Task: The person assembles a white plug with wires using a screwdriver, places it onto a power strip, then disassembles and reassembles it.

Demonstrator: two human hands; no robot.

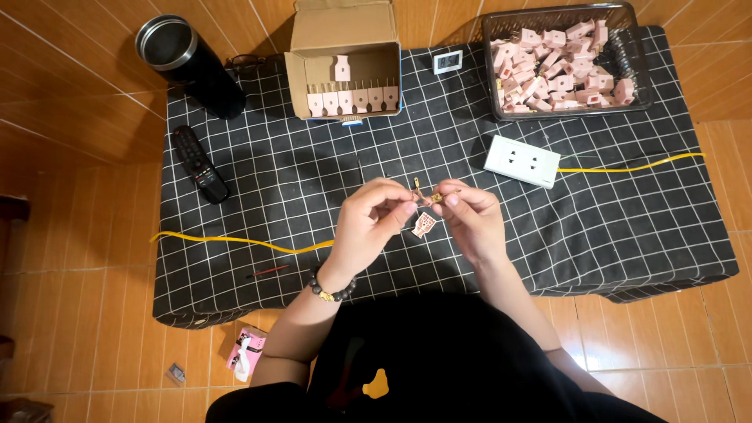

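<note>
Left hand and right hand are pinching one small brass part, both grips closed on it. A pink plug piece is lying just below the grips.

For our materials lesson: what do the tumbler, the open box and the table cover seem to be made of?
Tumbler: probably metal, with a shiny silver rim and a dark matte body.
Box: brown cardboard, dull, with folded flaps.
Cover: looks like cloth, black with a white grid; it drapes and creases at the edges.
</note>
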